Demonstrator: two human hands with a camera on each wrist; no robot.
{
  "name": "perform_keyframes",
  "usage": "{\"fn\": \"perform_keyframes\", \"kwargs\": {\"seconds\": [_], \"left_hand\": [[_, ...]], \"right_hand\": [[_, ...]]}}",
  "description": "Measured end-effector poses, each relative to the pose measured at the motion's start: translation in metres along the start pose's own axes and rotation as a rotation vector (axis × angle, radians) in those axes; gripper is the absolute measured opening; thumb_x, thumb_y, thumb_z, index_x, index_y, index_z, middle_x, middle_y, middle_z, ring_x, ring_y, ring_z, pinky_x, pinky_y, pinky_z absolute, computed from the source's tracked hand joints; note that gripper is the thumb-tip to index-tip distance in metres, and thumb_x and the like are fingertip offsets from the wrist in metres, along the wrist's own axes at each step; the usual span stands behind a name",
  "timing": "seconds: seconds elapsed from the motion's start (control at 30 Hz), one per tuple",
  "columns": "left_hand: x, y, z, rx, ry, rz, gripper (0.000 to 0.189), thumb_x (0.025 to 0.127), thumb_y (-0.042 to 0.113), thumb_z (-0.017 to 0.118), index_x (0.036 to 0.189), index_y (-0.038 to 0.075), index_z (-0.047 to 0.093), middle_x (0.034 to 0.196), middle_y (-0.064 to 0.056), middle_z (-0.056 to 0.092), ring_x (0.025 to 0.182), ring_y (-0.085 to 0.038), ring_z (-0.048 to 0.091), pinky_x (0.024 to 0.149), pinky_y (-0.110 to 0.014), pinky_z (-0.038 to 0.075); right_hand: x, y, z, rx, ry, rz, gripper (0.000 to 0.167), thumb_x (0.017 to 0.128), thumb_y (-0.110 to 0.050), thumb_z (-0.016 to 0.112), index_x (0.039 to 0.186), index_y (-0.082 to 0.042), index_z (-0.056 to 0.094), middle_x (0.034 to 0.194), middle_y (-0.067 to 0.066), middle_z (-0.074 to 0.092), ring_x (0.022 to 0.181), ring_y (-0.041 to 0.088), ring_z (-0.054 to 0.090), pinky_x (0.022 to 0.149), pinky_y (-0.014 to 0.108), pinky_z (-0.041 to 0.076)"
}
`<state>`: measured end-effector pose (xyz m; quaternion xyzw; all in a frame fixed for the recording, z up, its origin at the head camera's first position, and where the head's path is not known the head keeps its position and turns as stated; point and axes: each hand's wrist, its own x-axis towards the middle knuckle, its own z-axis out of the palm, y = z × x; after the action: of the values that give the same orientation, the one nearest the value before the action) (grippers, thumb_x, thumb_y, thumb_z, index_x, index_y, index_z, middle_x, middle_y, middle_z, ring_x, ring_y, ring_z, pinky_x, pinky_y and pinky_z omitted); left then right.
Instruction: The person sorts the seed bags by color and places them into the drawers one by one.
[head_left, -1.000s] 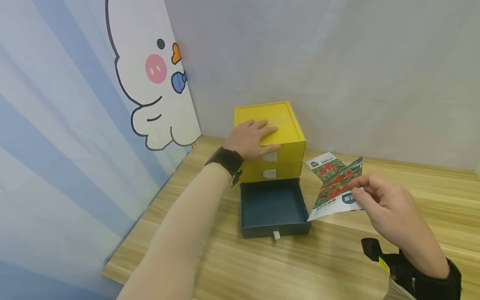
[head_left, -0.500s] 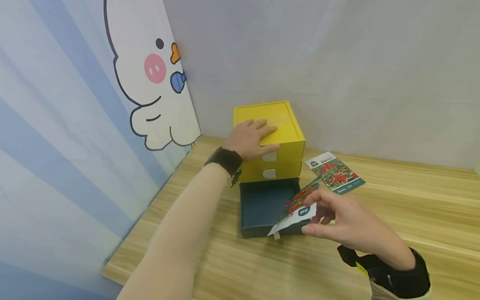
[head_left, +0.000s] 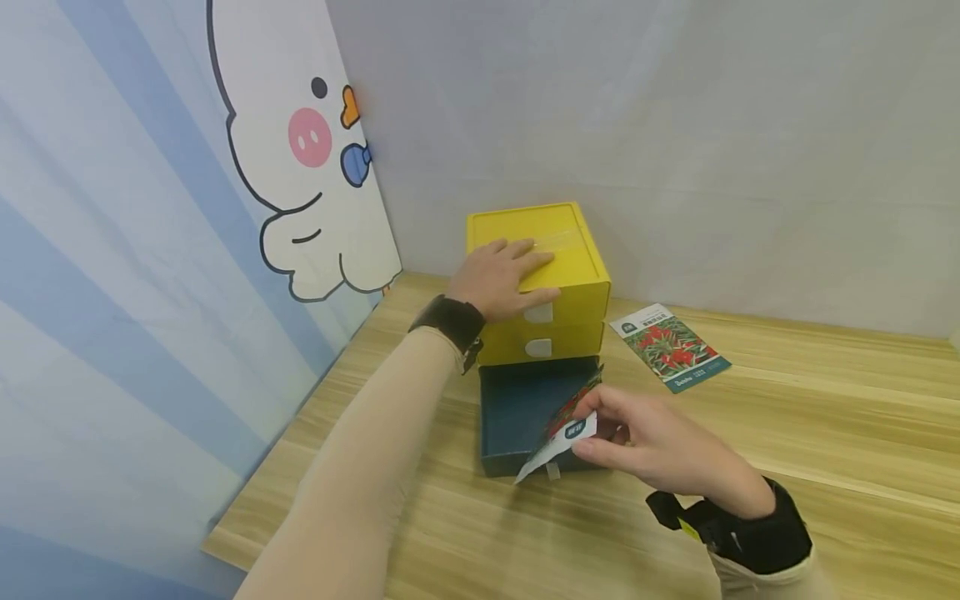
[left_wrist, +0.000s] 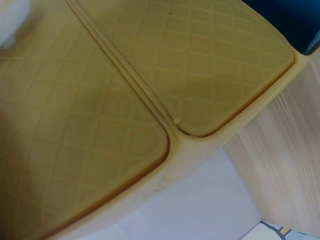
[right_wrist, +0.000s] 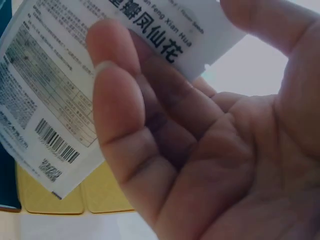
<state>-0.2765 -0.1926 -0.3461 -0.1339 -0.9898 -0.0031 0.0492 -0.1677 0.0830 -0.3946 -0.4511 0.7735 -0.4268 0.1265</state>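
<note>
My left hand [head_left: 498, 279] lies on top of a yellow drawer unit [head_left: 517, 222], fingers spread, thumb near its front edge. At the bottom of the unit, a dark blue drawer [head_left: 512, 410] stands pulled out. My right hand [head_left: 660, 437] pinches a seed packet [head_left: 561, 435] by its white end, tilted over the drawer's right side and front wall. Up close in the right wrist view, the packet's printed back [right_wrist: 62, 95] shows text and a barcode. The left wrist view shows yellow quilted drawer fronts [left_wrist: 210, 65], but not the hand itself.
A second seed packet [head_left: 671, 346] with red flowers lies flat on the wooden table [head_left: 847, 392], right of the unit. Two closed yellow drawers with white tabs sit above the blue one. A pale curtain [head_left: 712, 150] hangs behind; a cartoon-printed blue sheet [head_left: 187, 358] is at left.
My right hand has carried the packet leftward from above the second packet to over the blue drawer, turning it steeper. The left hand has stayed on the unit.
</note>
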Motion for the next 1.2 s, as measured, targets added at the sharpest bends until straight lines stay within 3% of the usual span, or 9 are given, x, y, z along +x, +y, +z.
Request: {"fn": "perform_keyframes", "kwargs": {"seconds": [0.17,0.33,0.57,0.67,0.9,1.2], "left_hand": [[0.001,0.0,0.001,-0.005,-0.003,-0.002,0.072,0.101,0.07,0.048,0.163,0.034,0.037,0.173,-0.003,0.031,0.158,-0.033,0.031,0.132,-0.051,0.024],[-0.001,0.0,0.0,-0.004,0.004,-0.003,0.072,0.101,0.069,0.048,0.163,0.034,0.038,0.172,-0.002,0.032,0.158,-0.034,0.032,0.131,-0.051,0.025],[-0.004,0.002,-0.002,-0.002,0.005,-0.007,0.072,0.101,0.069,0.048,0.163,0.034,0.038,0.172,-0.003,0.033,0.158,-0.034,0.032,0.131,-0.051,0.025],[-0.004,0.003,-0.002,-0.002,0.002,-0.008,0.071,0.102,0.069,0.047,0.163,0.034,0.037,0.172,-0.002,0.032,0.158,-0.034,0.032,0.131,-0.051,0.025],[-0.003,0.002,-0.001,0.002,-0.003,-0.014,0.071,0.102,0.07,0.045,0.163,0.035,0.036,0.173,-0.002,0.03,0.158,-0.033,0.031,0.132,-0.051,0.024],[-0.001,0.0,0.001,0.002,0.0,-0.014,0.072,0.101,0.07,0.046,0.163,0.035,0.036,0.173,-0.001,0.031,0.159,-0.033,0.03,0.132,-0.051,0.024]], "right_hand": [[0.005,0.005,0.003,0.004,-0.03,0.05,0.02,0.105,-0.027,0.064,0.118,-0.012,0.063,0.095,-0.004,0.068,0.077,0.004,0.06,0.067,0.024,0.052],[0.01,0.007,0.006,-0.015,-0.058,0.05,0.021,0.109,-0.028,0.057,0.119,-0.011,0.063,0.088,-0.004,0.066,0.07,0.003,0.055,0.064,0.024,0.049],[0.015,0.01,0.01,-0.069,-0.089,0.106,0.03,0.111,-0.034,0.05,0.125,-0.01,0.063,0.109,0.002,0.075,0.094,0.007,0.068,0.079,0.025,0.055],[0.018,0.013,0.011,-0.104,-0.092,0.13,0.034,0.111,-0.037,0.051,0.124,-0.011,0.067,0.111,0.003,0.076,0.096,0.009,0.069,0.08,0.027,0.056],[0.021,0.018,0.011,-0.166,-0.073,0.132,0.034,0.108,-0.043,0.055,0.113,-0.018,0.077,0.099,-0.007,0.076,0.084,0.006,0.065,0.073,0.024,0.053],[0.021,0.022,0.014,-0.226,0.003,0.151,0.027,0.106,-0.04,0.06,0.099,-0.025,0.081,0.087,-0.007,0.059,0.075,0.007,0.049,0.065,0.023,0.044]]}}
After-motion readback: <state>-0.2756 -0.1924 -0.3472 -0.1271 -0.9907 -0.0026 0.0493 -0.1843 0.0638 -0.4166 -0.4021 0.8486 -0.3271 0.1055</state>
